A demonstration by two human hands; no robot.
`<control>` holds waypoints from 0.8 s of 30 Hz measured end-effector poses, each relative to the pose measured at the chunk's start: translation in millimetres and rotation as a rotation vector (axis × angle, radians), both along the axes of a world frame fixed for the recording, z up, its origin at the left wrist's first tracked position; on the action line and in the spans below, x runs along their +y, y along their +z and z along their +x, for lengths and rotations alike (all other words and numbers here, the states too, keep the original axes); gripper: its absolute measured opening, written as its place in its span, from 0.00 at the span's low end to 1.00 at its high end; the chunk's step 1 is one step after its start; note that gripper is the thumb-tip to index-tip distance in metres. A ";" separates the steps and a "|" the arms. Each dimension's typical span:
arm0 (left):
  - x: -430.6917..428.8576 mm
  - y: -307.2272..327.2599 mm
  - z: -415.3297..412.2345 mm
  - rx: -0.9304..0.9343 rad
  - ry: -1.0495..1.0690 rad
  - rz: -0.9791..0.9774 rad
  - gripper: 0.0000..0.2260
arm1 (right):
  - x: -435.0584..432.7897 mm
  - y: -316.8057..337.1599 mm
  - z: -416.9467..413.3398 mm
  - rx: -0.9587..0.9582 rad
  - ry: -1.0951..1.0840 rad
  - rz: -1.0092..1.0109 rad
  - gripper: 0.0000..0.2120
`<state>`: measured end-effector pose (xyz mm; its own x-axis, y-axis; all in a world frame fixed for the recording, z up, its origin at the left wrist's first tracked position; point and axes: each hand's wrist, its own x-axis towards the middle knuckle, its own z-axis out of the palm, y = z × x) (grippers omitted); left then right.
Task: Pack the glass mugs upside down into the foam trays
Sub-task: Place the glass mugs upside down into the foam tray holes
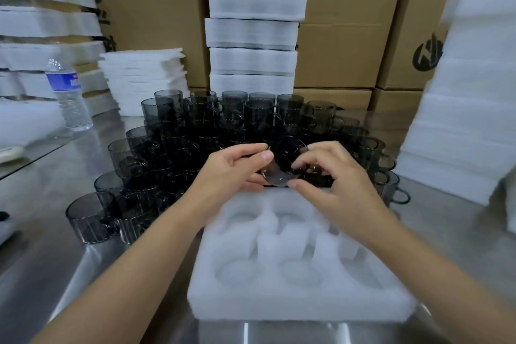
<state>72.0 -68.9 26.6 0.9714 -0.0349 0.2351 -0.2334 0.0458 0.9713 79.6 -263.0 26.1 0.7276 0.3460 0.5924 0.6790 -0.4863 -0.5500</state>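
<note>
A white foam tray (pixel 301 296) with several round pockets lies on the steel table right in front of me; the pockets I can see hold nothing. Beyond it stands a dense cluster of smoky dark glass mugs (pixel 201 126), stacked in layers. Just past the tray's far edge, both hands hold one smoky glass mug (pixel 282 165), tilted. My left hand (pixel 231 170) grips its left side with curled fingers. My right hand (pixel 332 176) pinches its right side, thumb near the rim. My fingers hide part of that mug.
A water bottle (pixel 67 95) stands at the left on a glass sheet. Foam stacks (pixel 251 22) rise behind the mugs, more foam at the right (pixel 463 109) and left. Cardboard boxes (pixel 346 36) form the back wall. Bare steel table (pixel 55 254) shows at the lower left.
</note>
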 end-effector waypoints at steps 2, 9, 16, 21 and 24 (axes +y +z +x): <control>1.6 -0.6 -0.2 -0.008 -0.032 0.024 0.16 | -1.7 -1.2 -1.5 -0.027 0.018 -0.020 0.21; 4.3 -0.3 -2.6 0.012 -0.090 0.007 0.14 | -3.0 -2.0 -1.2 -0.050 0.016 -0.043 0.30; 4.7 0.2 -4.0 -0.005 -0.114 0.034 0.14 | -4.6 -2.0 -2.7 -0.050 0.042 -0.029 0.28; 3.3 0.4 -5.9 -0.035 -0.102 0.097 0.11 | -5.3 -3.3 -3.4 -0.080 0.038 -0.005 0.28; 2.6 1.4 -8.0 -0.055 -0.118 0.118 0.11 | -5.3 -3.3 -4.0 -0.088 0.036 0.001 0.28</control>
